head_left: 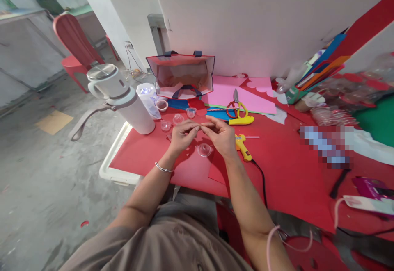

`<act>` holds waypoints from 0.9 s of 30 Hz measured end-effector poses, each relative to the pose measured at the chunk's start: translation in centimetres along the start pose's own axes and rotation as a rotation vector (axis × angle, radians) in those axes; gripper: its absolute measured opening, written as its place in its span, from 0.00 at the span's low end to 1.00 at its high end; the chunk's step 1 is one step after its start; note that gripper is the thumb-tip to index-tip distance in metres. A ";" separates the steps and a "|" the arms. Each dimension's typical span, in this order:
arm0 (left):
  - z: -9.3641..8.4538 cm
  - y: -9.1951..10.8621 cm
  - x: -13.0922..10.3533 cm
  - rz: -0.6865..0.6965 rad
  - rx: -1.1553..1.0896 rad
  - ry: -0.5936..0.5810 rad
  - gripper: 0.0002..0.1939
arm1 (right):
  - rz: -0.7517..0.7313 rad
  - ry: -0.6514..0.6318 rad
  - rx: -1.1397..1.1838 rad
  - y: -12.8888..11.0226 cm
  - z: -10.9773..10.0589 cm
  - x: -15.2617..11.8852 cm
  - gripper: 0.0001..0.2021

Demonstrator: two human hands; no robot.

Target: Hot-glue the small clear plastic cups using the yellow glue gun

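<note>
Over the red table covering [289, 160], my left hand [184, 136] and my right hand [220, 135] meet at the fingertips. Thumb and fingers of each are pinched together; whatever lies between them is too small to make out. Just below the fingertips sits a clear plastic cup with a lid-like shape [204, 150]. More small clear cups [166, 126] [191, 112] stand behind and left of my left hand. A yellow glue gun [243, 147] lies right of my right hand, near a yellow-handled cutter [241, 120] and scissors [237, 105].
A large white flask [132, 111] stands at the left edge. Behind my hands are an open bag [184, 76] and pink sheets [246, 92]. A black cord [263, 176] runs off the front edge. Stacked plastic lids [334, 115] lie at the right.
</note>
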State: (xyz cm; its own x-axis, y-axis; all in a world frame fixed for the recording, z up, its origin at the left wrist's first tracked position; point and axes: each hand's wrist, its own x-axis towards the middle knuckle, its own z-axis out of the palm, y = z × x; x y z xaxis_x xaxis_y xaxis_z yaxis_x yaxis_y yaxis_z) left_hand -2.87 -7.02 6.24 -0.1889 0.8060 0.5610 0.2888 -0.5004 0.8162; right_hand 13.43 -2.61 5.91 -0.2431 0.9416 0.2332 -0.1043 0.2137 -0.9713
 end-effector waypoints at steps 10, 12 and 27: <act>0.0 0.2 0.0 -0.020 -0.096 -0.058 0.13 | 0.112 0.006 0.162 -0.2 -0.1 0.3 0.27; 0.0 0.1 -0.1 -0.018 -0.108 -0.057 0.12 | 0.115 0.004 0.168 -0.3 0.0 0.3 0.27; 0.3 0.5 0.0 -0.091 -0.186 -0.035 0.14 | 0.148 0.012 0.230 -0.8 0.0 0.3 0.26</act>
State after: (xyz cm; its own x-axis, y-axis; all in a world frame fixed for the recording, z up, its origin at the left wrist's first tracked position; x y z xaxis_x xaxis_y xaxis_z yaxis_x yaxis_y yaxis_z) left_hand -2.48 -7.18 6.64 -0.1731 0.8593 0.4812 0.0933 -0.4721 0.8766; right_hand 13.43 -2.45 6.76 -0.2611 0.9613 0.0878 -0.2852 0.0101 -0.9584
